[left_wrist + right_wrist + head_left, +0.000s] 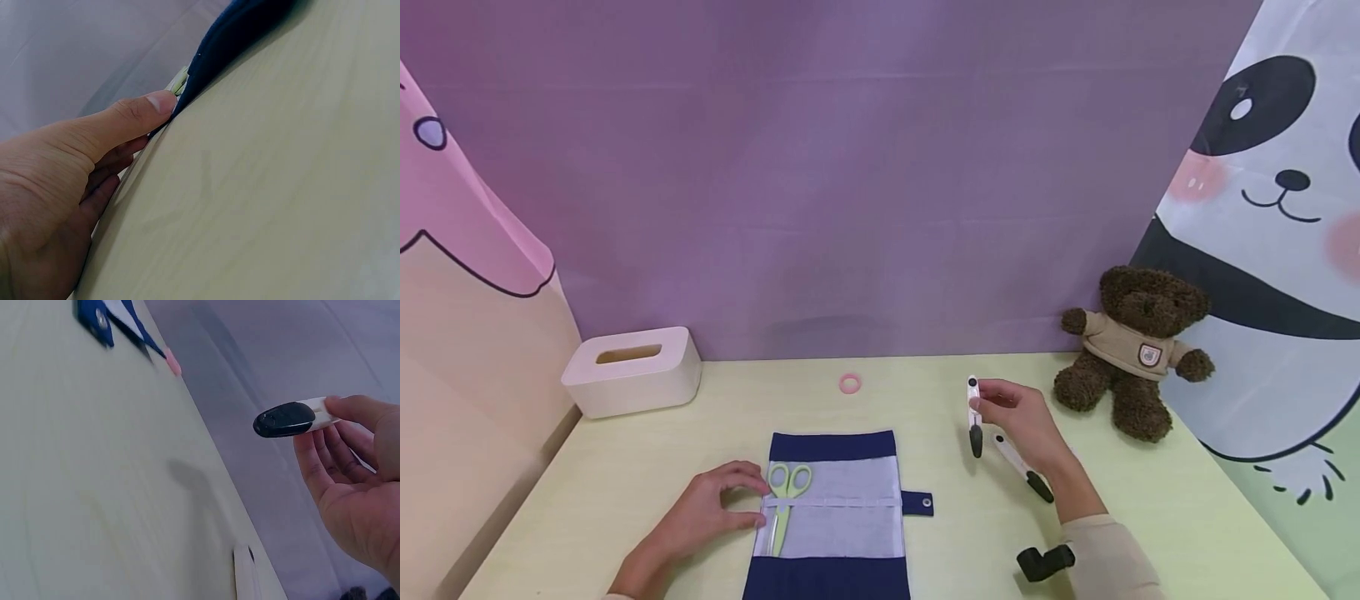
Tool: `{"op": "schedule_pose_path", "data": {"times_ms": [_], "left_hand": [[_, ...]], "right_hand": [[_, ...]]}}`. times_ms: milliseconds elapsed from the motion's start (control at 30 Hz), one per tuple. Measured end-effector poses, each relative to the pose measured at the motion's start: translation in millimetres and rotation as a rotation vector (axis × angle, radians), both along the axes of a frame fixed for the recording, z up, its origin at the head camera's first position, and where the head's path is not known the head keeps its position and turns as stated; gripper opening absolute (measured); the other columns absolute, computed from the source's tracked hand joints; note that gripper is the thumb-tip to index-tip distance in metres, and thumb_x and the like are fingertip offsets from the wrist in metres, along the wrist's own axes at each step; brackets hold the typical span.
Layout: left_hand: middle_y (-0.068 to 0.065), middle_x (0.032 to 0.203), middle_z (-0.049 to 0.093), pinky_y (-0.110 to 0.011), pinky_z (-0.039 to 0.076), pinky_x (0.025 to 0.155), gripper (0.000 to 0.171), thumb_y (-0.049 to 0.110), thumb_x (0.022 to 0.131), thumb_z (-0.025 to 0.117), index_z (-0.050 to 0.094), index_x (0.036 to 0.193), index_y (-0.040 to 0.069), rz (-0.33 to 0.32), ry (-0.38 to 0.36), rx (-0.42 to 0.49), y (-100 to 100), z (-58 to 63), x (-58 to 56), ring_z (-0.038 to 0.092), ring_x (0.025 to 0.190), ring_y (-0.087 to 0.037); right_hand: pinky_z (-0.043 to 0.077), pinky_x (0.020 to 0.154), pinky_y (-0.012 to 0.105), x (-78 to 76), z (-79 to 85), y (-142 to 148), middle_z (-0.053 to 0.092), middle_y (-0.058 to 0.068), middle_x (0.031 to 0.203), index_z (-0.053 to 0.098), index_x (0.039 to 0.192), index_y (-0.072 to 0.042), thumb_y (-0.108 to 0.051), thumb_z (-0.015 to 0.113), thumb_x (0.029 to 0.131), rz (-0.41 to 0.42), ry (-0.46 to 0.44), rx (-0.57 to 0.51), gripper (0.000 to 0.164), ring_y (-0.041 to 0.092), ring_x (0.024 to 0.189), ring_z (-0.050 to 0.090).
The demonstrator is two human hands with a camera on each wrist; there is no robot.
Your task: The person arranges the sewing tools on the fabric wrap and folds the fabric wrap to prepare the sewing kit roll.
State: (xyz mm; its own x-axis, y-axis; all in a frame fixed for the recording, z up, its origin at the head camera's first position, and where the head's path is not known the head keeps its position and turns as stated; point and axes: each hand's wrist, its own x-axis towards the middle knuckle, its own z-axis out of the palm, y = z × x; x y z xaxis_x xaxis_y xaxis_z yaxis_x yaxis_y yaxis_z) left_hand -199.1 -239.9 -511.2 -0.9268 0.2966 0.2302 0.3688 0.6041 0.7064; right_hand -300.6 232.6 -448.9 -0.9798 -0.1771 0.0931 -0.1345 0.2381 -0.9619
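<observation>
A navy fabric roll-up pouch (827,575) with a pale lining lies unfolded on the table. Green-handled scissors (782,508) sit under the lining's strap at its left side. My left hand (722,504) touches the pouch's left edge, thumb and fingers spread apart along it; in the left wrist view the thumb (134,115) rests by the navy edge. My right hand (1018,417) pinches a slim white tool with a black end (974,417) above the table, black end down. A similar white-and-black tool (1022,468) lies on the table beneath that hand.
A pink ring (850,383), perhaps a tape roll, lies toward the back. The white tissue box (632,375) stands at the back left, a brown teddy bear (1135,350) at the back right. A purple cloth (850,208) hangs behind the table.
</observation>
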Motion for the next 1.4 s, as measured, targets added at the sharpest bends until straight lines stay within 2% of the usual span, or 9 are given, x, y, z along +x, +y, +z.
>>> {"op": "schedule_pose_path", "data": {"times_ms": [133, 400, 567, 800, 1067, 1400], "left_hand": [[0.002, 0.124, 0.071, -0.018, 0.045, 0.107, 0.031, 0.040, 0.076, 0.090, 0.078, 0.102, 0.030, 0.005, 0.007, -0.009, 0, -1.3, -0.3, 0.062, 0.117, -0.007], [0.004, 0.122, 0.071, -0.020, 0.046, 0.107, 0.030, 0.040, 0.076, 0.091, 0.078, 0.101, 0.031, 0.007, 0.033, -0.034, 0, -3.1, -1.3, 0.062, 0.115, -0.008], [0.004, 0.121, 0.072, -0.021, 0.047, 0.107, 0.030, 0.039, 0.075, 0.091, 0.078, 0.100, 0.030, 0.012, 0.030, -0.034, 1, -3.0, -1.6, 0.063, 0.114, -0.007], [0.003, 0.122, 0.072, -0.022, 0.047, 0.107, 0.031, 0.041, 0.074, 0.091, 0.079, 0.100, 0.029, 0.015, 0.022, -0.039, 1, -2.1, -1.0, 0.063, 0.116, -0.007], [0.003, 0.122, 0.072, -0.021, 0.047, 0.108, 0.030, 0.040, 0.075, 0.091, 0.079, 0.100, 0.028, 0.004, 0.024, -0.029, 1, -0.2, -0.6, 0.063, 0.116, -0.008], [0.005, 0.123, 0.072, -0.029, 0.049, 0.108, 0.031, 0.042, 0.075, 0.091, 0.079, 0.101, 0.030, 0.016, 0.006, -0.054, 1, 0.3, -1.0, 0.063, 0.117, -0.011]], "right_hand": [[0.061, 0.087, 0.023, -1.3, 3.7, -20, 0.064, -0.001, 0.107, 0.055, 0.142, 0.005, -0.008, 0.069, 0.098, 0.018, -0.008, -0.096, 0.049, 0.004, 0.095, 0.069], [0.062, 0.085, 0.025, -7.4, 0.7, -73, 0.061, 0.010, 0.116, 0.057, 0.145, -0.004, -0.001, 0.068, 0.095, 0.035, -0.021, -0.131, 0.051, 0.008, 0.093, 0.070], [0.063, 0.082, 0.029, -6.9, -1.3, -106, 0.062, 0.011, 0.114, 0.060, 0.142, -0.011, 0.001, 0.069, 0.094, 0.073, -0.026, -0.155, 0.050, 0.012, 0.093, 0.070], [0.064, 0.082, 0.033, -3.2, -8.1, -145, 0.065, 0.014, 0.109, 0.061, 0.138, -0.004, 0.002, 0.068, 0.094, 0.142, -0.035, -0.187, 0.046, 0.015, 0.091, 0.070], [0.065, 0.081, 0.040, -0.1, -19.5, -181, 0.065, 0.013, 0.106, 0.062, 0.136, -0.002, 0.003, 0.070, 0.092, 0.181, -0.076, -0.205, 0.045, 0.013, 0.087, 0.072], [0.065, 0.078, 0.043, 6.2, -33.3, -204, 0.066, 0.012, 0.102, 0.059, 0.135, 0.006, 0.007, 0.070, 0.090, 0.232, -0.131, -0.220, 0.047, 0.009, 0.081, 0.070]]}}
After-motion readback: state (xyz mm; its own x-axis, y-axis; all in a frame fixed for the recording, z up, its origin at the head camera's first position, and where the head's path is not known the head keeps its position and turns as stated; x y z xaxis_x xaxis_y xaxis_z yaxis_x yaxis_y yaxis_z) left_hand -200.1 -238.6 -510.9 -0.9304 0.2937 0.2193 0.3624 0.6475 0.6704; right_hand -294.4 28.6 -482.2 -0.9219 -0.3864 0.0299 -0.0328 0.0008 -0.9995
